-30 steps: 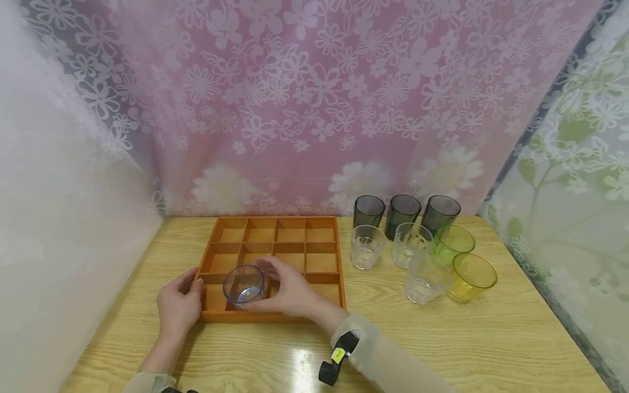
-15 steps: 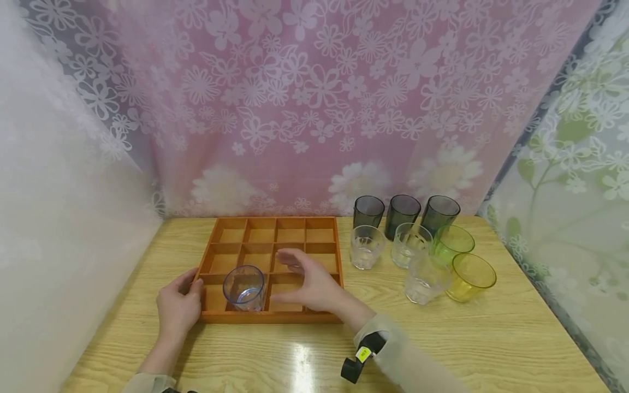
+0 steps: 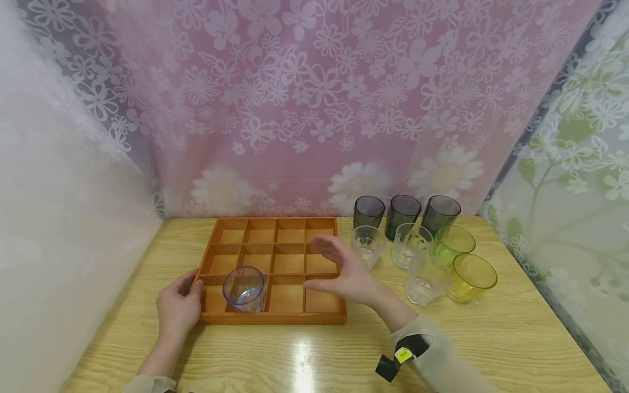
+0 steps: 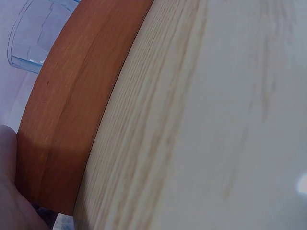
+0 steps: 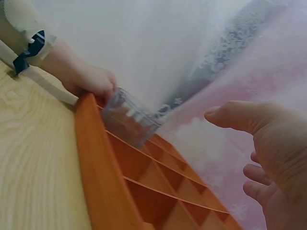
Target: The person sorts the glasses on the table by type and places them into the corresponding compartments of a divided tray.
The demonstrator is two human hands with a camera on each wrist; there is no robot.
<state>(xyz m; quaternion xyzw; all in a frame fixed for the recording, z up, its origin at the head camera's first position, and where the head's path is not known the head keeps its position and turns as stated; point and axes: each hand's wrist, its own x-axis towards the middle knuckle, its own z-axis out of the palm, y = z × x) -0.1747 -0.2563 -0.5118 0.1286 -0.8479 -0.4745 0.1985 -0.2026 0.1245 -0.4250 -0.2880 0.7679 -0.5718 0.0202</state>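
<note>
A clear glass with a blue rim (image 3: 244, 289) stands in the front row of a divided wooden tray (image 3: 275, 317), in the second compartment from the left. My left hand (image 3: 178, 305) grips the tray's left side near the front corner, thumb at the rim. The thumb (image 4: 7, 153) shows beside the tray wall in the left wrist view. Over the tray's right side, my right hand (image 3: 346, 273) is held with thumb and fingers spread apart and nothing between them. The right wrist view shows that hand's thumb (image 5: 235, 114) away from the glass (image 5: 129, 117).
Right of the tray are three dark grey glasses (image 3: 404, 215), three clear glasses (image 3: 427, 281), a green glass (image 3: 453, 243) and a yellow glass (image 3: 473, 278). They stand close together on the wooden table (image 3: 417, 333). A pink flowered curtain (image 3: 314, 109) hangs behind.
My right hand has let go of the blue-rimmed glass and moved right, away from it. The glass stays in its compartment. My left hand has kept its place on the tray.
</note>
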